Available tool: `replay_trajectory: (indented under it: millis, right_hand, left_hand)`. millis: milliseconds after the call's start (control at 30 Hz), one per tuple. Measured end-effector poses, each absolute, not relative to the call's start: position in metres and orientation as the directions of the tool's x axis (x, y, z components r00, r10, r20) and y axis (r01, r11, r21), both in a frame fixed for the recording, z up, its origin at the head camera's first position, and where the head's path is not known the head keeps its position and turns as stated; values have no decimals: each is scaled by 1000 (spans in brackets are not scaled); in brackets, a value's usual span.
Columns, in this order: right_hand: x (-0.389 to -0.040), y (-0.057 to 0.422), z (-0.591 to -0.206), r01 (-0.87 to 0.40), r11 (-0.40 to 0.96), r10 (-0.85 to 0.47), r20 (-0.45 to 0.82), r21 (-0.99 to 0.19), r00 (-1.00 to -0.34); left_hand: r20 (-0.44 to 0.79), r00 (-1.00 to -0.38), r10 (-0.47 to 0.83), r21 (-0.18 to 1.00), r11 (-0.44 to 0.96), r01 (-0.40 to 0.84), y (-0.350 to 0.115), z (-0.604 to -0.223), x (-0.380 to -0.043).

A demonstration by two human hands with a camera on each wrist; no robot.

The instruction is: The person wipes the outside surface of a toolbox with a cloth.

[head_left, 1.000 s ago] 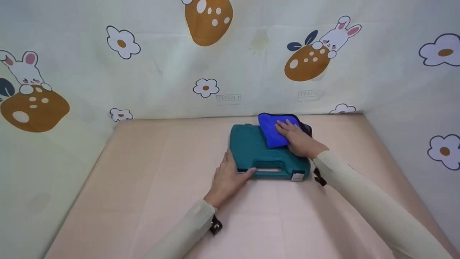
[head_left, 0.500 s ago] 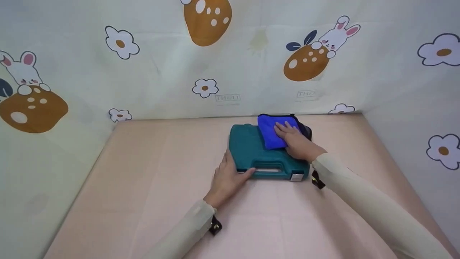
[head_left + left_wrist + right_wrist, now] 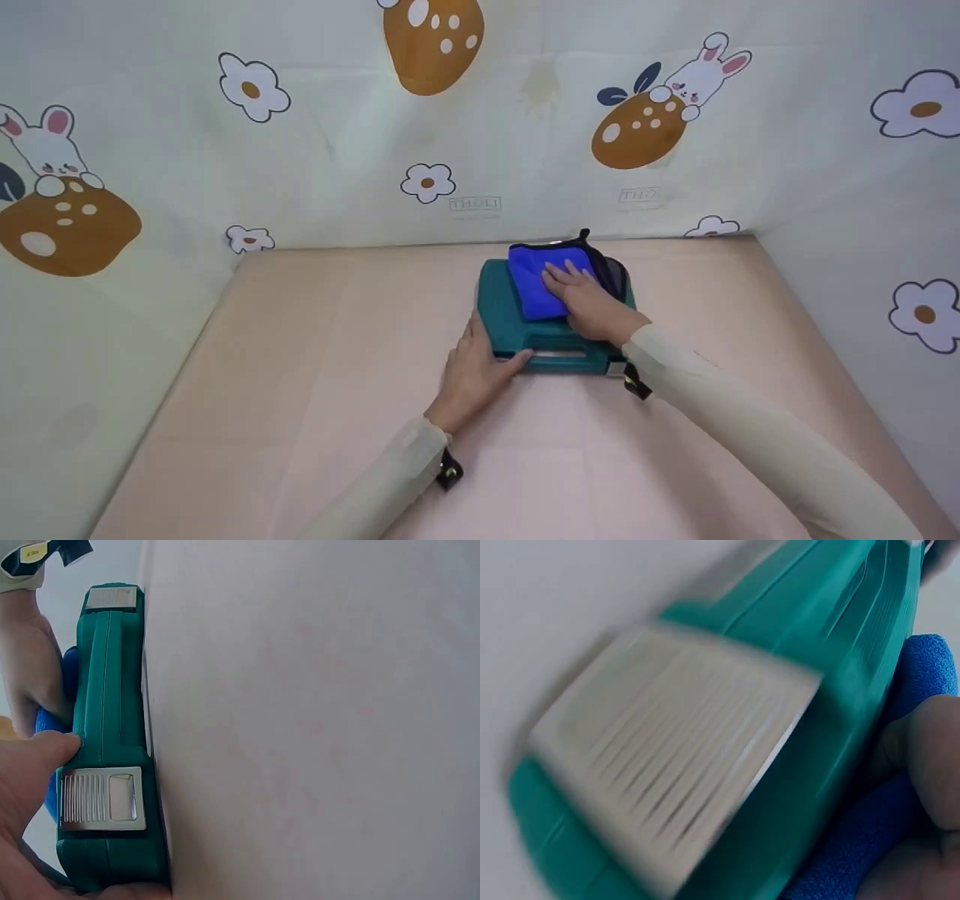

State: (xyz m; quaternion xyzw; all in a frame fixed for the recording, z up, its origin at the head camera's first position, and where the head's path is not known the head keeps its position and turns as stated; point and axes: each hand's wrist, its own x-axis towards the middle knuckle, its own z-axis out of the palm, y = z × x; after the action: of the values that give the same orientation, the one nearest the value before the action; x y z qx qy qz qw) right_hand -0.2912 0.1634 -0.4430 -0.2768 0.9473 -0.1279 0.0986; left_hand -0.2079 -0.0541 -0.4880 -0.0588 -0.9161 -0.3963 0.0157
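A green plastic carry case (image 3: 496, 304) lies flat on the table, its handle side towards me. My left hand (image 3: 474, 371) holds its near left corner, thumb over the front edge beside the handle and fingers along the left side. A metal latch (image 3: 103, 799) sits just under that thumb in the left wrist view. On the lid lies a blue terry cleaning cloth (image 3: 536, 281) with black edging and a dark grey part at its right. My right hand (image 3: 592, 304) presses on this cloth with fingers stretched out. The second latch (image 3: 679, 742) looks blurred in the right wrist view.
The table (image 3: 360, 360) has a pale pinkish cover. Behind it and at both sides rise walls (image 3: 330, 150) printed with rabbits and flowers. The back wall stands close behind the case. Black straps (image 3: 450, 472) hang at both wrists.
My right hand has slid the cloth left and slightly towards me over the lid, mostly in the last half second. The left hand and the case have stayed in place.
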Motion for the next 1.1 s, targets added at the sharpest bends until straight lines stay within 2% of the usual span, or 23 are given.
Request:
replay_trajectory:
  millis: [633, 1100]
  right_hand:
    - [-283, 100, -443, -572, 760, -623, -95, -309, -776]
    - [-285, 103, -442, -630, 716, -682, -107, -302, -723]
  left_hand:
    - [35, -995, 95, 741, 665, 90, -57, -488, -208]
    - [52, -995, 83, 722, 685, 95, -55, -487, -208]
